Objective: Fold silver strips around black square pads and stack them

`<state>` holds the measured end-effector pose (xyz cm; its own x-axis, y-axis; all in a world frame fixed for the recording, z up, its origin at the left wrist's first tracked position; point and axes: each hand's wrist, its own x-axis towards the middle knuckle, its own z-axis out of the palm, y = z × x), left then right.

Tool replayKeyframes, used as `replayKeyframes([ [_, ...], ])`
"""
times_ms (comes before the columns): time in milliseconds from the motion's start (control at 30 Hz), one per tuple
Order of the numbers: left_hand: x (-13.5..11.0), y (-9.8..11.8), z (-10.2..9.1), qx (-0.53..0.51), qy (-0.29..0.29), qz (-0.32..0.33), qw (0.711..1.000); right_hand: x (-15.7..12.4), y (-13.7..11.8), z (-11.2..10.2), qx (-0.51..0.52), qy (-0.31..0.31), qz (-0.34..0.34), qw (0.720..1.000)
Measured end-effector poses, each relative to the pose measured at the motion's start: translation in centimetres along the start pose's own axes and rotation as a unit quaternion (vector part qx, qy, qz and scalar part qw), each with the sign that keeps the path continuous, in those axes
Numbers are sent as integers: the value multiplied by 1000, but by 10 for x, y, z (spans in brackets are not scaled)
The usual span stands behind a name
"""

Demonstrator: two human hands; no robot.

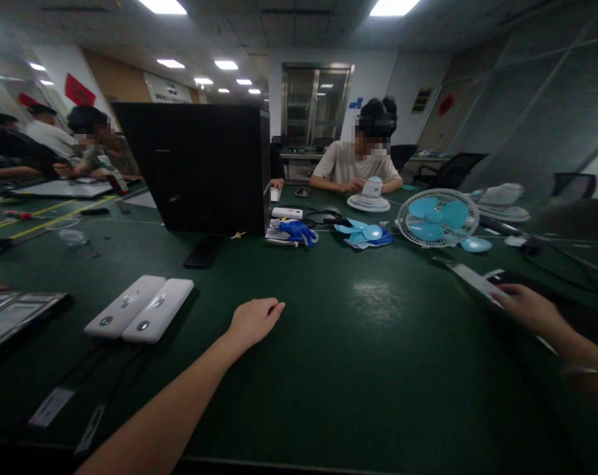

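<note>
My left hand (pixel 254 322) rests on the green table (pixel 328 369) with its fingers curled in, and nothing shows in it. On the right, my right hand (pixel 531 309) grips one end of a flat pale strip (pixel 471 278) with a dark tip, which points away to the left. Its exact kind is unclear. Below and behind that hand lies a dark flat thing (pixel 575 313), partly covered. Two white power banks (pixel 157 310) with cables sit left of my left hand, apart from it.
A large black case (pixel 194 165) stands at the back, with a phone (pixel 204 252) before it. Blue gloves (pixel 299 232), light-blue fan blades (pixel 360 231) and a caged fan (pixel 437 218) lie farther right. Across the table a person (pixel 353 161) handles a fan part (pixel 370 194).
</note>
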<state>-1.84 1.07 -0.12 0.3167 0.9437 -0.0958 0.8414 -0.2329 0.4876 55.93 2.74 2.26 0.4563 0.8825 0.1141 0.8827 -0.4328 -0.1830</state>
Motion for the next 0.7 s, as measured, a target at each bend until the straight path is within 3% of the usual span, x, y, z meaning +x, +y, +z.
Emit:
replayKeyframes([
  [100,-1,2,-1,-50,32,9,998,-18,-60,18,83,-61,-83,991],
  [167,-1,4,0,-107,56,23,992,-45,-102,24,129,-111,-154,973],
  [200,-2,5,1,-147,55,33,987,-63,-123,24,158,-144,-200,956],
  [233,-2,6,2,-192,43,42,979,-84,-143,22,211,-202,-272,917],
  [267,-2,7,4,-240,15,51,969,-106,-161,19,240,-250,-328,879],
  [333,-4,9,7,-313,-84,65,944,-147,-190,10,247,-319,-388,828],
  [400,-5,10,9,-332,-190,70,921,-177,-209,4,213,-334,-423,815],
  [467,-6,11,11,-318,-239,68,915,-189,-215,4,170,-316,-452,817],
  [533,-6,11,10,-299,-229,57,925,-180,-210,9,134,-280,-469,826],
  [600,-5,11,10,-281,-208,47,936,-152,-192,16,106,-231,-464,849],
  [700,-3,9,10,-270,-212,38,938,-91,-145,21,40,-132,-370,919],
])
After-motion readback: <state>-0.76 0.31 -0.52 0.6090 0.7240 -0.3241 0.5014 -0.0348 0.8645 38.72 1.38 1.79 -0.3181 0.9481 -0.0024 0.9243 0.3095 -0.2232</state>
